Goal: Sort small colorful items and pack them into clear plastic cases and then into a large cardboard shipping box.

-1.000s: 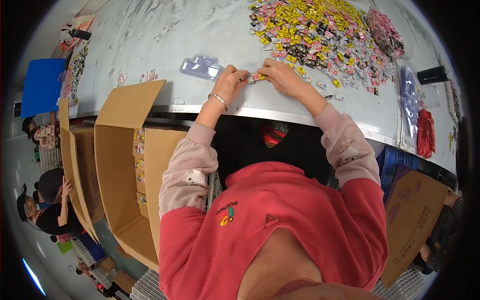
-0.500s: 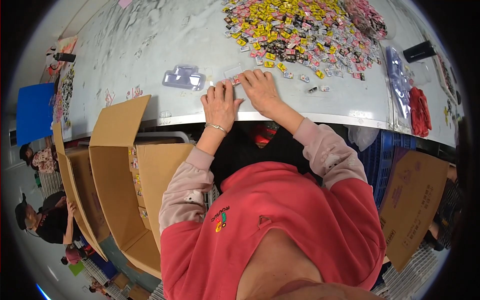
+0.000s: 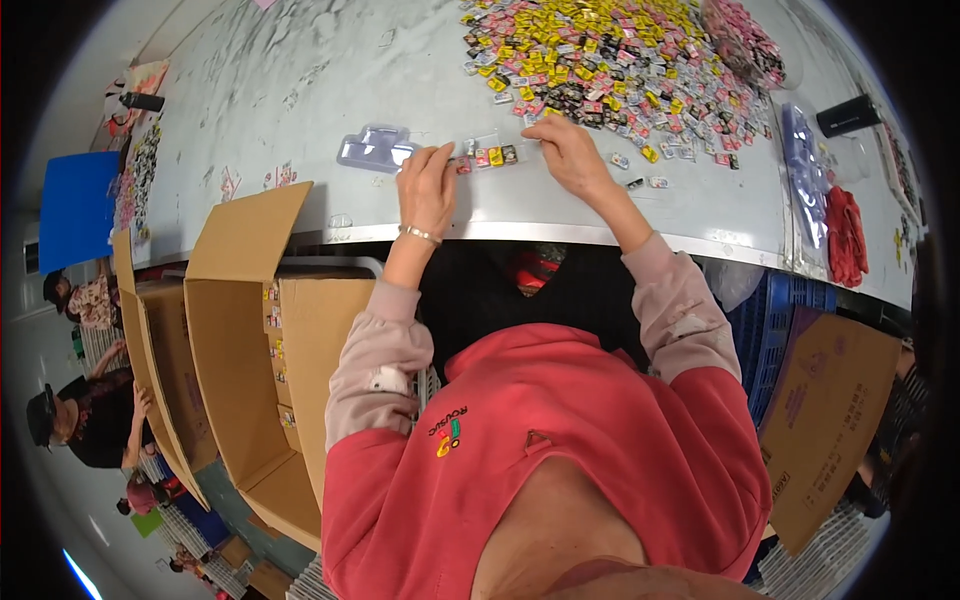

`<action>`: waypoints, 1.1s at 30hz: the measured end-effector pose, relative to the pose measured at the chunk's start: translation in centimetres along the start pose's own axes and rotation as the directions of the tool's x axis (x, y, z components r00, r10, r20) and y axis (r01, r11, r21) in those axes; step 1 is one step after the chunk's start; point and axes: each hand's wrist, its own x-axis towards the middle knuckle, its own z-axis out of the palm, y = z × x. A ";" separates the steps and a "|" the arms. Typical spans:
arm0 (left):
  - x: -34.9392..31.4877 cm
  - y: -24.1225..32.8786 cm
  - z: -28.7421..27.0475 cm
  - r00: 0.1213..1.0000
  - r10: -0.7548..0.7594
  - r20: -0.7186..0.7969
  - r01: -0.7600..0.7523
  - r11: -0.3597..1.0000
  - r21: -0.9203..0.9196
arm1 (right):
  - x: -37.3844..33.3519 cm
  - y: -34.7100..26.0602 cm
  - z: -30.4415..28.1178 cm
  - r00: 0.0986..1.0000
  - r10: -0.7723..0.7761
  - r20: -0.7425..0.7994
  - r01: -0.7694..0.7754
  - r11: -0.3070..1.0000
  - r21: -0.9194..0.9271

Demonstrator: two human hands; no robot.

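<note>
A small clear plastic case (image 3: 512, 140) lies on the table in front of me, with a row of small coloured blocks (image 3: 495, 156) in pink, yellow and black showing in it. My left hand (image 3: 427, 188) is closed at the case's left end, fingers bent over it and a pink block by the fingertips. At the upper right end, the fingers of my right hand (image 3: 572, 158) are pinched together; whatever they hold is too small to make out. Left of the case, beside my left fingertips, sits an indented clear plastic tray (image 3: 374, 150).
A large heap of small coloured blocks (image 3: 600, 60) covers the far right of the table (image 3: 250, 120). Further right are stacked clear trays (image 3: 803, 165), a red cloth (image 3: 846, 235) and a black bottle (image 3: 846, 121). An open cardboard box (image 3: 235, 350) stands below left; co-workers are beyond it.
My right hand has moved right, away from my left, uncovering the row of blocks between them. My left hand stays at the left end.
</note>
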 end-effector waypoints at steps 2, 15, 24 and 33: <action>1.6 0.4 0.8 0.990 0.023 0.139 -0.014 0.998 -0.067 | 0.0 -0.7 0.2 1.000 -0.009 0.026 0.009 1.000 -0.006; 3.6 0.2 1.1 0.794 -0.347 0.499 0.607 0.425 -0.672 | 1.9 -1.9 1.5 0.972 0.201 0.121 -0.235 0.856 0.460; 2.1 0.8 0.8 0.966 -0.143 0.217 0.214 0.912 -0.350 | 3.6 0.9 1.0 0.970 0.212 0.119 -0.243 0.835 0.493; -2.2 3.0 3.6 0.944 0.094 0.316 -0.105 0.994 0.017 | 0.0 0.7 3.8 0.990 -0.119 -0.074 0.102 0.974 -0.202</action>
